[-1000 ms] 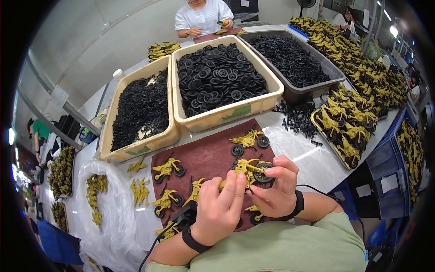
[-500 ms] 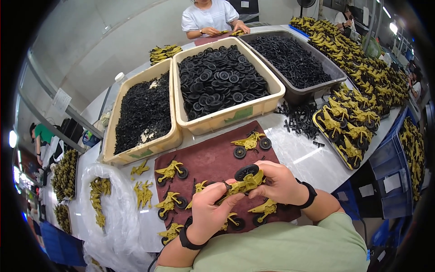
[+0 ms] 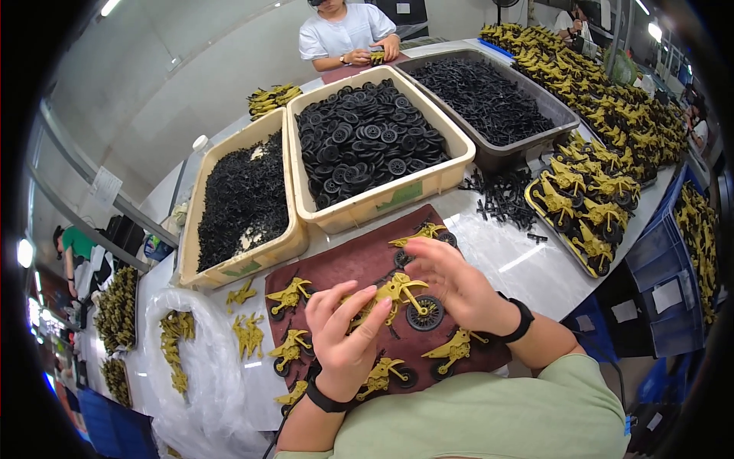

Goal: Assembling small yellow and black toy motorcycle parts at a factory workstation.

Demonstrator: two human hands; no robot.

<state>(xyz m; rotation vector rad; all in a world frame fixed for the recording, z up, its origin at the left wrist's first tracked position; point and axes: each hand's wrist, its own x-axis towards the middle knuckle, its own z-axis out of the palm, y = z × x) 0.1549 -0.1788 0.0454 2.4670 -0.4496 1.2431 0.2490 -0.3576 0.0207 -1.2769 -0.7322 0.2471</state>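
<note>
A yellow toy motorcycle (image 3: 397, 294) is between my hands, raised above the maroon cloth (image 3: 336, 264). Its black spoked wheel (image 3: 424, 313) points to the right. My left hand (image 3: 342, 333) has its thumb and fingers at the toy's rear part, which they partly cover. On the other side, my right hand (image 3: 455, 291) is open, fingers apart and curved beside the toy's front; any contact there is hidden. Around them on the cloth lie several similar toy motorcycles, including one at the left (image 3: 289, 294) and one at the lower right (image 3: 451, 350).
Beyond the cloth stand a cream bin of black wheels (image 3: 371, 138), a cream bin of small black parts (image 3: 241, 199) and a dark bin (image 3: 482, 99). A tray of toys (image 3: 581, 203) is right; a plastic bag (image 3: 206, 367) with yellow parts is left. A co-worker (image 3: 348, 38) sits opposite.
The toy motorcycle has been turned, so its wheel now hangs low at the right instead of on top. My right hand has let go and opened; my left fingers have loosened and spread.
</note>
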